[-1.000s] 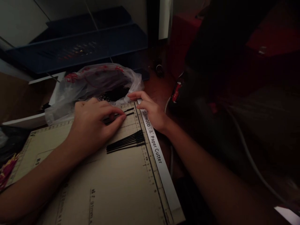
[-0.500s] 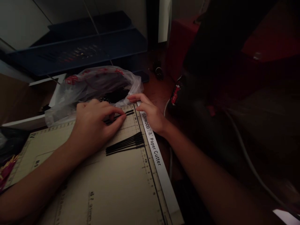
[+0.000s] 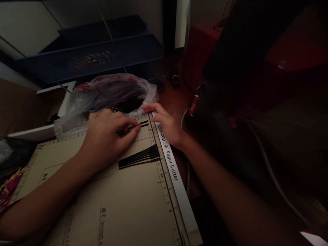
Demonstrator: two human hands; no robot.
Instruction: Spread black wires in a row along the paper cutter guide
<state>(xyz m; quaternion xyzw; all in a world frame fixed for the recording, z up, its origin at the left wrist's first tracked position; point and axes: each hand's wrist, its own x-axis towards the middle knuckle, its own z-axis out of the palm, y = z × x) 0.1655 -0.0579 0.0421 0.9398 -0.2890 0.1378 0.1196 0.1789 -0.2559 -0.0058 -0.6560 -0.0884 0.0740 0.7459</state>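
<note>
A cream paper cutter (image 3: 133, 201) with printed grid lines and a white lettered edge strip (image 3: 170, 160) lies below me. Across its far part, my left hand (image 3: 110, 136) rests with thumb and forefinger pinched on thin black cords (image 3: 145, 123); their ends poke out toward the strip. A fanned row of several black cords (image 3: 140, 156) lies nearer to me, ends toward the strip. My right hand (image 3: 166, 124) is at the strip's far end, thumb and fingers apart, nothing visible in it. The left hand hides most of the pinched cords.
A clear plastic bag (image 3: 115, 82) with red print and dark contents stands open just beyond the cutter. Red and yellow strands (image 3: 11, 188) lie at the left. Blue panels (image 3: 99, 58) are behind. A person's dark-clothed leg (image 3: 228, 51) and a pale cable (image 3: 271, 174) are at the right.
The whole view has shifted slightly to the right. Both hands and the black cords keep nearly the same places on the cutter.
</note>
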